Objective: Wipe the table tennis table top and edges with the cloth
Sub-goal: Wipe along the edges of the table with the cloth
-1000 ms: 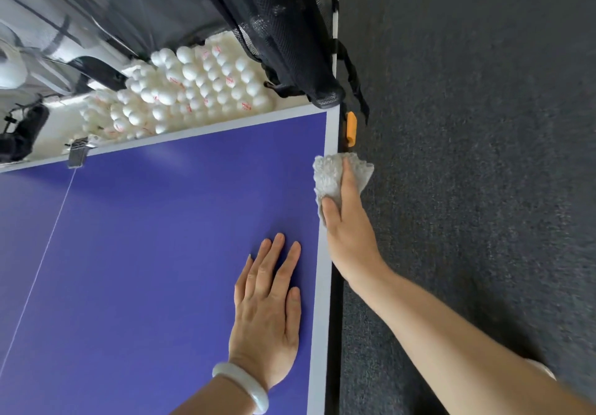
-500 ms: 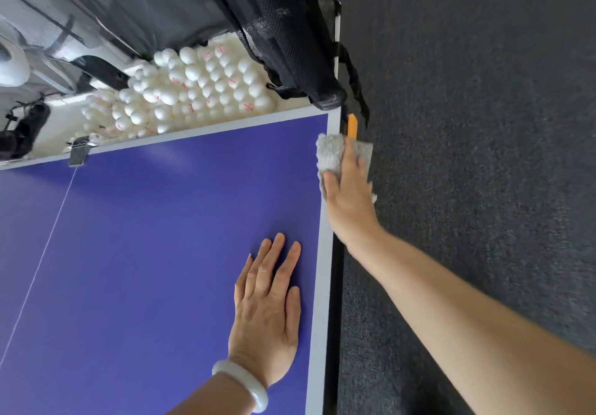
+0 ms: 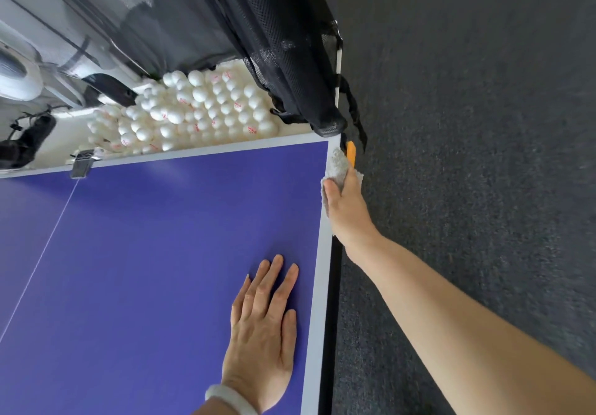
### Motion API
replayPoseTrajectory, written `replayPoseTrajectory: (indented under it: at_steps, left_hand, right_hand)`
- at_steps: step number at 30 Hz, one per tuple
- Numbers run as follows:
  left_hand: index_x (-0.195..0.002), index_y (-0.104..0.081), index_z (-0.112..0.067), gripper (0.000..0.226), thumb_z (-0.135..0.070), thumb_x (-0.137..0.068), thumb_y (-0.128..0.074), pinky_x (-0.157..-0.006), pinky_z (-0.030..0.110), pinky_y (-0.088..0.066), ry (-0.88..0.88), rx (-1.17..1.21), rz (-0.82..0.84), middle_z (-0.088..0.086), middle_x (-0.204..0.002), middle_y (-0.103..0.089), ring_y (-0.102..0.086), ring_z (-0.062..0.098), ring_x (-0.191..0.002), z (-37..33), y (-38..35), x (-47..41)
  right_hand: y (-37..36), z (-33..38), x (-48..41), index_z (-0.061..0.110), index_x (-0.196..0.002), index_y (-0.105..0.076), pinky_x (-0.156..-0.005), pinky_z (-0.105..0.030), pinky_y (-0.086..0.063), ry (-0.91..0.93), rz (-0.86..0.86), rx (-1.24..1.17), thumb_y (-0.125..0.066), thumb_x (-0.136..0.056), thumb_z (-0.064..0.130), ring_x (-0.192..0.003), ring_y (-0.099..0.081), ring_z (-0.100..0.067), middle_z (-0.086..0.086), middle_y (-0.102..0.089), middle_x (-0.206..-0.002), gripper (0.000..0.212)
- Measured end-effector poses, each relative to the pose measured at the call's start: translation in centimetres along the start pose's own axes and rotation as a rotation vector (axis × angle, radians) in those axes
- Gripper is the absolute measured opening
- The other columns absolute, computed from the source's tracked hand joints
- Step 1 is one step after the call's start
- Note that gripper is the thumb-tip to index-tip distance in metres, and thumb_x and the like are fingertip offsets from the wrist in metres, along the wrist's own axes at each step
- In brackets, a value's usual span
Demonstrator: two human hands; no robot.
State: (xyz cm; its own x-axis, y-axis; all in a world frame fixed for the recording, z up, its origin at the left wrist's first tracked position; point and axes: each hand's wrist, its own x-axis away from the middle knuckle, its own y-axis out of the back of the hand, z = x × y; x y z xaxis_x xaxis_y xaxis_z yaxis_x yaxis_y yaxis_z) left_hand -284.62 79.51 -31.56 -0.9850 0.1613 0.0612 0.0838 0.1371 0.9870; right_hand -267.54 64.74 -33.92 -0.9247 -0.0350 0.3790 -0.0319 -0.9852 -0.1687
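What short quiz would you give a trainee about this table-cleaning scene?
1. True or false: the left hand lies flat on the blue table top.
2. The right hand grips the cloth. Where is the cloth?
A. In the middle of the blue surface
B. At the table's side edge, near the far corner
C. On the carpet
3. In a word or two: what is heaped just beyond the table's far end?

Key: 1 true. 2 B. 3 white balls.
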Motion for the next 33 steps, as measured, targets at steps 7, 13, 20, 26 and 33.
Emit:
replayPoseTrajectory:
  at_steps: [7,13,20,26,33]
  left_hand:
    - [-0.155,-0.025,-0.028,0.056,-0.027,-0.100,-0.029,-0.115,0.043,-0.022,0.003,-0.009,-0.008,-0.006,-0.164,-0.020,-0.018,0.015,-0.151,0.0,-0.1,0.0]
    - [-0.156,-0.023,-0.030,0.057,-0.028,-0.099,-0.029,-0.116,0.041,-0.021,0.000,-0.008,-0.008,-0.008,-0.164,-0.019,-0.019,0.014,-0.151,0.2,-0.3,-0.1]
    - [-0.153,-0.031,-0.028,0.058,-0.026,-0.096,-0.034,-0.116,0.039,-0.021,0.006,-0.020,-0.040,-0.008,-0.162,-0.025,-0.022,0.013,-0.150,0.2,-0.4,-0.1]
    - [-0.148,-0.039,-0.023,0.056,-0.026,-0.092,-0.037,-0.113,0.040,-0.026,-0.003,-0.015,-0.083,0.000,-0.156,-0.039,-0.030,0.016,-0.146,-0.1,-0.3,-0.3]
    - [-0.149,-0.039,-0.023,0.056,-0.026,-0.092,-0.038,-0.112,0.042,-0.027,-0.018,-0.019,-0.086,-0.001,-0.156,-0.038,-0.030,0.016,-0.146,0.1,-0.4,-0.3]
  right_hand:
    - [-0.3,-1.7,3.9,0.028,-0.158,-0.016,-0.102,-0.036,-0.049,-0.013,-0.020,0.034,-0.040,-0.105,0.026,-0.121,-0.056,-0.014,-0.002,-0.050,-0.142,0.057]
    - [0.1,-1.2,2.6,0.026,-0.158,-0.011,-0.103,-0.032,-0.049,0.011,0.020,0.146,-0.041,-0.105,0.020,-0.120,-0.050,-0.010,-0.001,-0.045,-0.144,0.062]
    - [-0.2,3.0,-5.3,0.012,-0.159,-0.006,-0.123,-0.043,-0.017,0.191,-0.153,0.318,-0.037,-0.105,0.012,-0.152,-0.011,-0.023,-0.005,-0.013,-0.165,0.062]
    - [0.2,-2.4,2.5,0.036,-0.158,-0.010,-0.105,-0.043,-0.046,0.103,0.029,0.064,-0.041,-0.104,0.023,-0.114,-0.052,-0.008,-0.010,-0.042,-0.147,0.063]
    - [0.2,1.1,-4.0,0.027,-0.158,-0.013,-0.116,-0.058,-0.028,0.060,-0.082,0.198,-0.041,-0.104,0.024,-0.141,-0.030,-0.022,-0.006,-0.029,-0.154,0.061]
